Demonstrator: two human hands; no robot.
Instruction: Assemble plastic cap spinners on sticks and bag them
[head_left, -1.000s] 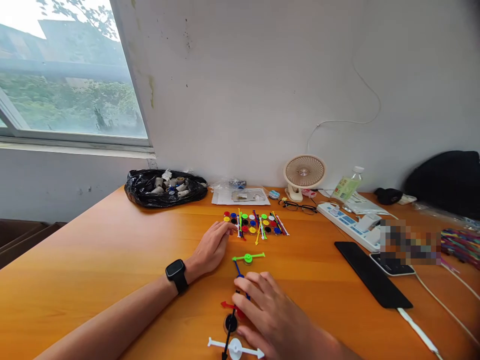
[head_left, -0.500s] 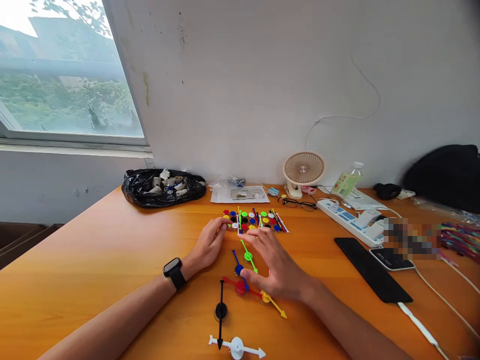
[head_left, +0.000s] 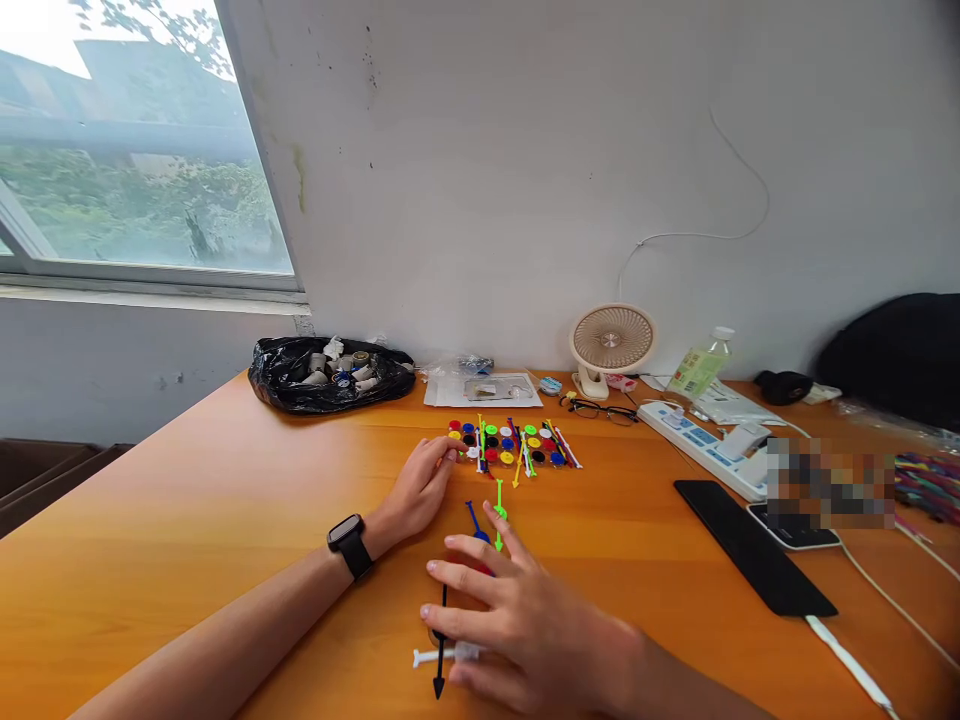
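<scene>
at bottom centre, the right hand [head_left: 525, 615] spreads wide over a black arrow [head_left: 441, 655]; the left hand's [head_left: 420, 487] grip, beside discs [head_left: 507, 446] mid-frame, is unclear.

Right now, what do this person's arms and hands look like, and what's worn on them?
The left hand and right hand wear no gloves, and no sleeves show on the forearms. A black watch with a rounded rectangular screen sits on the left wrist; no band shows on the right.
</scene>
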